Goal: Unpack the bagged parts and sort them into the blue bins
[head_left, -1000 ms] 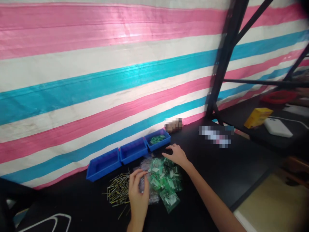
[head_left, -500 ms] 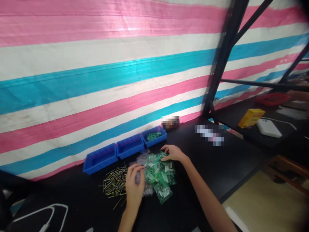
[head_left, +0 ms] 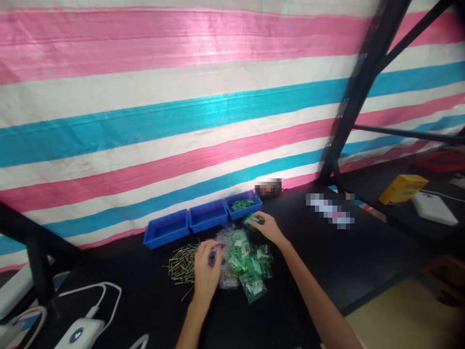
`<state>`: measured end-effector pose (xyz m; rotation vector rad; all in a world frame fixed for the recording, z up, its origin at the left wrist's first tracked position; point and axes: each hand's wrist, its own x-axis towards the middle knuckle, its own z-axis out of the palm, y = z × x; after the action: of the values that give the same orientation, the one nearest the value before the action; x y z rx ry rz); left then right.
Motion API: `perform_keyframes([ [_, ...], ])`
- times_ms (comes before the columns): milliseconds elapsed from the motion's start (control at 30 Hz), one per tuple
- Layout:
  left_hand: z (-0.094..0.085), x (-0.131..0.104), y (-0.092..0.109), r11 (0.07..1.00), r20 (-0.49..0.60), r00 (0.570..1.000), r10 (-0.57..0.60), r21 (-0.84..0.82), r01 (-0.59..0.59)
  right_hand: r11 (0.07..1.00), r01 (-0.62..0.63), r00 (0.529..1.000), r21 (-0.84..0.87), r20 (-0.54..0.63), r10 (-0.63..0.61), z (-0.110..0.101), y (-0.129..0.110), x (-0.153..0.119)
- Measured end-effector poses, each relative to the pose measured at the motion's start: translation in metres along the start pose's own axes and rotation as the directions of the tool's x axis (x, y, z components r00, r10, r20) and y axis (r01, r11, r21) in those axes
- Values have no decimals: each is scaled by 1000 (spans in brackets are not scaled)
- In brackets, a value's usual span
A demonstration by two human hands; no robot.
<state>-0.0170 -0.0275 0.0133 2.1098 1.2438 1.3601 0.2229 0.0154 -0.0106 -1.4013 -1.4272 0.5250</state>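
Note:
My right hand [head_left: 271,229] pinches a small green plastic packet [head_left: 249,220] just in front of the right blue tray [head_left: 247,211]. That tray has more green packets in it. My left hand [head_left: 207,265] is curled, thumb towards fingers, at the left edge of the clear plastic packets [head_left: 228,277]; what its fingertips hold, if anything, I cannot make out. A heap of green packets [head_left: 250,264] lies between my hands, partly over the clear ones. Left of my left hand is a pile of thin yellowish and metallic sticks [head_left: 183,265], partly hidden by it.
A middle blue tray [head_left: 209,223] and a left blue tray [head_left: 167,237] line the striped sheet [head_left: 203,106]. White devices with cables, one a power bank [head_left: 82,334], lie at the lower left. Black frame posts [head_left: 348,116] rise at the right; a yellow box [head_left: 403,189] stands beyond.
My right hand has lifted a green packet from the heap and moved it up towards the right tray. My left hand stays by the clear packets. The view has shifted left.

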Motion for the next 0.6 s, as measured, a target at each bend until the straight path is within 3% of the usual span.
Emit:
perform_keyframes([
  [133, -3, 2, -1, 1000, -40, 999, -11, -4, 11, 990, -45, 996, 137, -66, 55, 4, -23, -2],
  [233, 0, 1, -2, 999, 24, 1000, -20, 33, 19, 973, -120, 993, 196, 39, 115, 16, -41, -9],
  [367, 6, -2, -5, 995, 110, 994, 4, 102, -15, 948, -136, 955, 288, 291, 49, 37, -60, -24],
  [467, 7, -3, -10, 993, 77, 997, -5, 119, -4, 920, -148, 898, 362, 440, -28, 46, -64, -32],
  [600, 2, -2, -15, 998, 9, 999, -39, 52, 38, 934, -104, 870, 343, 486, -81, 49, -61, -33],
])
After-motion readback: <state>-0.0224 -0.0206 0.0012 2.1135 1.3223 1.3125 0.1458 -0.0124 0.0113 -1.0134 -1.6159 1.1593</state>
